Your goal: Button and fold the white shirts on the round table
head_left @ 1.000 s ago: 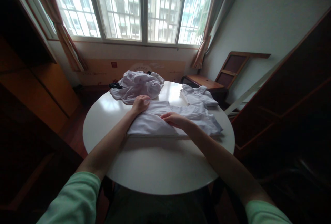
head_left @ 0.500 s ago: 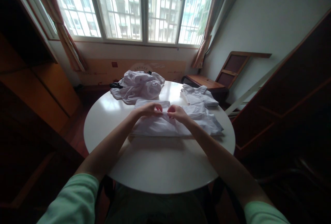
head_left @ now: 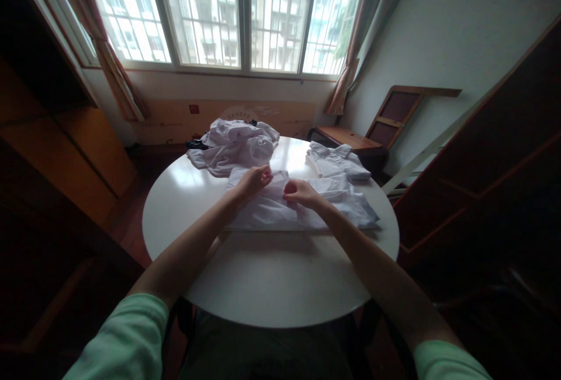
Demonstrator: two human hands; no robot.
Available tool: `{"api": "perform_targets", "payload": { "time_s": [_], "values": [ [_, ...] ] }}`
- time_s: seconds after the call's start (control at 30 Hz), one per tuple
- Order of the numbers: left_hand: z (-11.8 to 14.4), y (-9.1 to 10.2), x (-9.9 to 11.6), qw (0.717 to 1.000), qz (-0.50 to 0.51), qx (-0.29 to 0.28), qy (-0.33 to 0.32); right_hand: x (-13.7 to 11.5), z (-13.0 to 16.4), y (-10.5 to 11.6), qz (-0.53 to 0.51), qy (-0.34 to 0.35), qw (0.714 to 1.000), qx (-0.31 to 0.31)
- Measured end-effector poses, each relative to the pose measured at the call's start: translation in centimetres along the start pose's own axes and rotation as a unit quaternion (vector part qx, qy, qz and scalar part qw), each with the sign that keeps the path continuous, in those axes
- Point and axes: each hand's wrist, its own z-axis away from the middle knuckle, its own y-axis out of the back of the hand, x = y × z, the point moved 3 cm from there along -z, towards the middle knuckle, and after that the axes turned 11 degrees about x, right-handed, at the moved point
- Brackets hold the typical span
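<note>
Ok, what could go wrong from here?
The cloth below the left hand and right hand could bunch; its right part looks wrinkled. The left hand might brush the crumpled pile just beyond it. The folded bundle lies near the table's edge, so a bump could perhaps push it off.

In mid-frame, the left hand [head_left: 256, 180] is covering part of the white garment [head_left: 269, 215], and the right hand [head_left: 301, 192] is concealing whether it is pinching cloth. Green sleeves [head_left: 123, 333] are running off the bottom edge, the window [head_left: 205, 23] off the top; lettering [head_left: 239, 115] on the upper-middle tan panel [head_left: 169, 112] is looking too blurred to read.
</note>
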Motion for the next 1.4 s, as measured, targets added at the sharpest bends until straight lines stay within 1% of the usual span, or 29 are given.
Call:
{"api": "perform_targets", "payload": {
  "time_s": [0.07, 0.1, 0.17, 0.27, 0.33, 0.4, 0.47, 0.57, 0.67, 0.77, 0.83, 0.9, 0.97, 1.03, 1.07, 1.13, 1.17, 1.2, 1.23, 1.27, 1.33, 1.4],
  "values": [
    [0.1, 0.2, 0.2, 0.998, -0.008, 0.059, 0.008, 0.1, -0.2, 0.2, 0.014, 0.002, 0.998, 0.056],
    [0.2, 0.2, 0.4, 0.997, -0.011, 0.078, 0.007, 0.2, -0.3, 0.2, 0.020, 0.002, 0.997, 0.078],
    [0.6, 0.0, 1.0, 0.996, -0.012, 0.092, -0.011, 0.3, -0.4, 0.1, 0.027, -0.006, 0.993, 0.111],
    [1.4, -0.8, 2.1, 0.995, -0.015, 0.072, -0.064, 0.9, -0.4, -0.3, 0.006, -0.049, 0.989, 0.136],
    [1.9, -1.5, 2.6, 0.994, -0.023, 0.038, -0.096, 1.5, -0.4, -0.7, -0.043, -0.100, 0.985, 0.132],
    [2.4, -2.2, 3.0, 0.993, -0.030, 0.000, -0.118, 1.9, -0.5, -0.9, -0.108, -0.150, 0.975, 0.123],
    [2.7, -2.7, 3.1, 0.991, -0.032, -0.021, -0.128, 2.1, -0.7, -0.9, -0.162, -0.181, 0.962, 0.122],
    [2.9, -2.8, 3.3, 0.992, -0.027, -0.018, -0.124, 2.2, -0.9, -0.8, -0.215, -0.217, 0.946, 0.103],
    [2.8, -2.9, 3.5, 0.991, 0.000, -0.031, -0.129, 2.1, -0.9, -0.7, -0.230, -0.227, 0.944, 0.074],
    [2.4, -2.8, 3.4, 0.986, 0.042, -0.080, -0.136, 2.0, -0.7, -0.6, -0.198, -0.198, 0.957, 0.069],
    [2.1, -2.5, 2.6, 0.986, 0.040, -0.108, -0.124, 2.0, -0.6, -0.6, -0.178, -0.185, 0.964, 0.063],
    [1.7, -1.9, 1.4, 0.991, -0.008, -0.096, -0.090, 2.1, -0.6, -0.6, -0.154, -0.176, 0.971, 0.058],
    [1.5, -1.4, -0.2, 0.993, -0.092, -0.059, -0.036, 2.0, -0.6, -0.6, -0.103, -0.158, 0.980, 0.060],
    [1.7, -1.3, -1.5, 0.984, -0.169, -0.049, 0.016, 1.7, -0.6, -0.6, -0.017, -0.123, 0.988, 0.090],
    [1.9, -1.4, -1.9, 0.978, -0.196, -0.056, 0.035, 1.4, -0.6, -0.5, 0.030, -0.095, 0.988, 0.121],
    [2.2, -1.8, -2.3, 0.970, -0.226, -0.075, 0.049, 0.5, -0.5, -0.9, 0.104, -0.013, 0.977, 0.186],
    [2.4, -2.0, -2.3, 0.968, -0.234, -0.082, 0.049, -0.1, -0.3, -1.3, 0.121, 0.040, 0.971, 0.201],
    [2.4, -2.1, -2.2, 0.966, -0.239, -0.087, 0.047, -0.6, -0.1, -2.0, 0.128, 0.093, 0.968, 0.194],
    [2.5, -2.2, -2.2, 0.965, -0.242, -0.092, 0.047, -1.0, 0.1, -2.7, 0.132, 0.135, 0.968, 0.167],
    [2.5, -2.2, -2.1, 0.964, -0.244, -0.096, 0.047, -1.2, 0.4, -3.6, 0.138, 0.166, 0.968, 0.126],
    [2.5, -2.1, -2.1, 0.962, -0.248, -0.102, 0.048, -1.1, 0.8, -4.9, 0.164, 0.186, 0.968, 0.042],
    [2.4, -1.9, -2.1, 0.960, -0.251, -0.109, 0.051, -0.1, 1.1, -5.2, 0.196, 0.170, 0.966, -0.011]
  ]
}}
